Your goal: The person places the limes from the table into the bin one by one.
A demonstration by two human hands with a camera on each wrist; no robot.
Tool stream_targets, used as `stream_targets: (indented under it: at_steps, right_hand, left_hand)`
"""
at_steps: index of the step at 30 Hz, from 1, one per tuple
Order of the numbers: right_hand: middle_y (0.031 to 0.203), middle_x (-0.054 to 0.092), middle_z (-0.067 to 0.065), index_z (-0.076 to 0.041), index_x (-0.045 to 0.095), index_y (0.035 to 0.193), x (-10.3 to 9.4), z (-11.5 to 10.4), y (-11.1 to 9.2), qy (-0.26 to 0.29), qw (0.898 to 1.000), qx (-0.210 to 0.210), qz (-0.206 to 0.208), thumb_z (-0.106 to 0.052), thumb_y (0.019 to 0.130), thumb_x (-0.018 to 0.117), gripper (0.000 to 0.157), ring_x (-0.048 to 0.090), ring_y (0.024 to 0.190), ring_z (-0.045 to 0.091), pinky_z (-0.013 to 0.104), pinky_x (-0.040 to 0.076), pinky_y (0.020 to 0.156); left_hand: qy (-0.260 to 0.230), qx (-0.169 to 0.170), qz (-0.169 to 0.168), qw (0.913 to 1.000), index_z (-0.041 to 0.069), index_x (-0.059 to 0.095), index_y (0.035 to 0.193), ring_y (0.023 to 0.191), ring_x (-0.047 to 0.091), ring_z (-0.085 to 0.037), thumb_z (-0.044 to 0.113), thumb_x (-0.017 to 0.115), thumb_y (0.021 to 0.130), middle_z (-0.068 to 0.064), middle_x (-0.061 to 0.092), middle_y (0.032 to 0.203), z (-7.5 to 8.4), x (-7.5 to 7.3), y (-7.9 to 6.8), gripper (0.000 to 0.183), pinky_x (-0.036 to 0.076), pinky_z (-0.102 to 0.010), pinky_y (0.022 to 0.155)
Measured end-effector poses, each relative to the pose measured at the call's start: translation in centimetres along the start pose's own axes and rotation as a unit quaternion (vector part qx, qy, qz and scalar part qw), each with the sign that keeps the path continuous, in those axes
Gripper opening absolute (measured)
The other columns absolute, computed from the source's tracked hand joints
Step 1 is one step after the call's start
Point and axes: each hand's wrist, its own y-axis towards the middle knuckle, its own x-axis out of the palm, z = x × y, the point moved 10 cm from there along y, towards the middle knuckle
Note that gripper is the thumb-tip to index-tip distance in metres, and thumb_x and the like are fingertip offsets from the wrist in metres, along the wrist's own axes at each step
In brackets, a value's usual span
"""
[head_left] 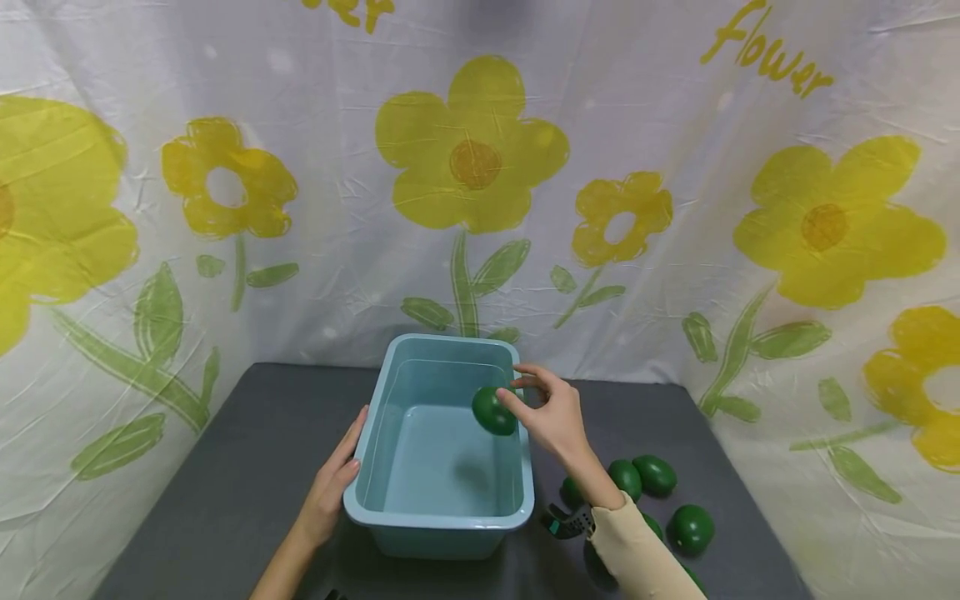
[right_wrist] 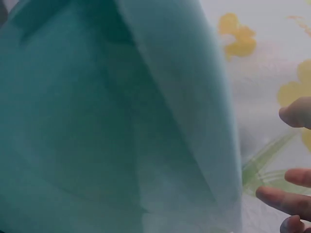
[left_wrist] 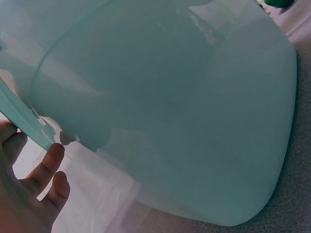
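Observation:
A light blue plastic basin [head_left: 431,521] stands on the dark table. My left hand [head_left: 330,492] rests against the basin's left side, its fingers extended along the outside of the rim; in the left wrist view its fingertips are right at the rim edge. My right hand [head_left: 551,412] is over the basin's right rim with fingers and thumb spread apart. A glossy dark green oval fruit [head_left: 492,412] is just below its thumb, over the basin's inside, casting a shadow on the floor. In the right wrist view, nothing shows between the right hand's [right_wrist: 296,194] fingers.
Several more dark green fruits [head_left: 654,475] lie on the grey tabletop [head_left: 247,467] to the basin's right, some hidden by the right forearm and its beige sleeve [head_left: 637,554]. A white curtain [head_left: 330,283] with yellow flowers hangs behind and at both sides.

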Motion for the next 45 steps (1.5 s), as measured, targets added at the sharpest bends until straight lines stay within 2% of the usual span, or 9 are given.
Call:
stream_targets:
  at_steps: [6, 9, 14, 17, 24, 31, 35, 39, 45]
  right_hand:
    - [0.106, 0.081, 0.006, -0.016, 0.074, 0.132, -1.2, 0.4, -0.7, -0.016, 1.0, -0.007, 0.018, -0.034, 0.091, 0.085, 0.046, 0.047, 0.065, 0.016, 0.032, 0.038, 0.07]
    - [0.107, 0.08, 0.005, -0.016, 0.074, 0.132, -2.2, 0.9, -1.4, -0.026, 0.999, -0.004, 0.028, -0.033, 0.089, 0.086, 0.047, 0.049, 0.071, 0.019, 0.033, 0.038, 0.07]
    - [0.11, 0.08, 0.001, -0.017, 0.073, 0.134, -4.5, 2.3, -2.7, -0.044, 0.998, 0.006, 0.047, -0.033, 0.089, 0.086, 0.05, 0.051, 0.077, 0.026, 0.032, 0.037, 0.071]
    - [0.111, 0.08, 0.001, -0.018, 0.073, 0.134, -6.1, 3.0, -3.6, -0.056, 0.997, 0.008, 0.06, -0.031, 0.089, 0.087, 0.049, 0.051, 0.078, 0.024, 0.031, 0.038, 0.071]
    - [0.109, 0.08, 0.003, -0.011, 0.073, 0.133, -9.6, 4.5, -5.6, -0.084, 0.992, 0.002, 0.092, -0.022, 0.088, 0.086, 0.048, 0.045, 0.072, 0.012, 0.026, 0.036, 0.063]
    - [0.112, 0.079, 0.005, -0.012, 0.071, 0.136, -11.7, 6.4, -7.6, -0.099, 0.989, 0.036, 0.104, -0.023, 0.091, 0.085, 0.049, 0.046, 0.076, 0.013, 0.024, 0.036, 0.062]
    - [0.117, 0.079, 0.008, -0.011, 0.07, 0.138, -11.7, 7.5, -8.8, -0.108, 0.988, 0.069, 0.088, -0.027, 0.092, 0.085, 0.052, 0.05, 0.077, 0.017, 0.026, 0.039, 0.064]
    - [0.123, 0.077, 0.009, -0.01, 0.067, 0.142, -10.5, 9.0, -9.8, -0.122, 0.986, 0.108, 0.045, -0.037, 0.092, 0.084, 0.059, 0.056, 0.084, 0.023, 0.031, 0.042, 0.071]
    - [0.133, 0.073, 0.012, -0.007, 0.062, 0.148, -8.1, 11.0, -10.8, -0.178, 0.975, 0.126, -0.035, -0.049, 0.089, 0.084, 0.076, 0.062, 0.114, 0.037, 0.054, 0.052, 0.091]
  left_hand:
    - [0.004, -0.007, -0.001, 1.0, 0.006, 0.025, 0.169, 0.155, 0.023, 0.007, 0.01, 0.033, 0.108, 0.003, 0.023, 0.176, -0.1, 0.1, -0.1, 0.062, 0.022, -0.008, 0.113]
    - [0.005, -0.011, -0.003, 0.9999, 0.007, 0.025, 0.169, 0.155, 0.022, 0.007, 0.011, 0.033, 0.108, 0.005, 0.023, 0.176, -0.3, 0.1, -0.2, 0.062, 0.022, -0.007, 0.112]
    - [0.002, -0.005, -0.003, 1.0, 0.008, 0.026, 0.169, 0.156, 0.023, 0.005, 0.009, 0.033, 0.107, -0.009, 0.021, 0.177, -0.3, 0.2, -0.3, 0.062, 0.022, -0.008, 0.113]
    - [0.0, 0.0, -0.004, 1.0, 0.007, 0.026, 0.169, 0.156, 0.023, 0.005, 0.008, 0.033, 0.107, -0.012, 0.021, 0.176, -0.3, 0.3, -0.4, 0.062, 0.023, -0.008, 0.113]
    - [-0.007, 0.02, -0.006, 0.9998, 0.004, 0.025, 0.168, 0.157, 0.022, 0.003, 0.004, 0.031, 0.106, 0.005, 0.024, 0.175, 0.2, 0.4, -0.3, 0.062, 0.022, -0.01, 0.114]
    - [-0.007, 0.022, -0.004, 0.9997, 0.003, 0.024, 0.168, 0.157, 0.022, 0.003, 0.004, 0.031, 0.106, 0.008, 0.024, 0.175, 0.3, 0.4, -0.3, 0.062, 0.023, -0.01, 0.114]
    - [-0.01, 0.024, -0.003, 0.9997, 0.002, 0.024, 0.168, 0.157, 0.022, 0.003, 0.003, 0.031, 0.106, 0.005, 0.024, 0.175, 0.3, 0.4, -0.3, 0.062, 0.022, -0.01, 0.114]
    - [-0.01, 0.024, -0.001, 0.9997, 0.002, 0.024, 0.168, 0.157, 0.022, 0.003, 0.003, 0.031, 0.106, 0.002, 0.024, 0.176, 0.4, 0.4, -0.3, 0.062, 0.022, -0.01, 0.115]
    - [-0.01, 0.025, -0.011, 0.9996, 0.004, 0.024, 0.168, 0.157, 0.021, 0.003, 0.006, 0.031, 0.106, 0.007, 0.023, 0.175, 0.5, 0.3, 0.2, 0.063, 0.022, -0.01, 0.115]
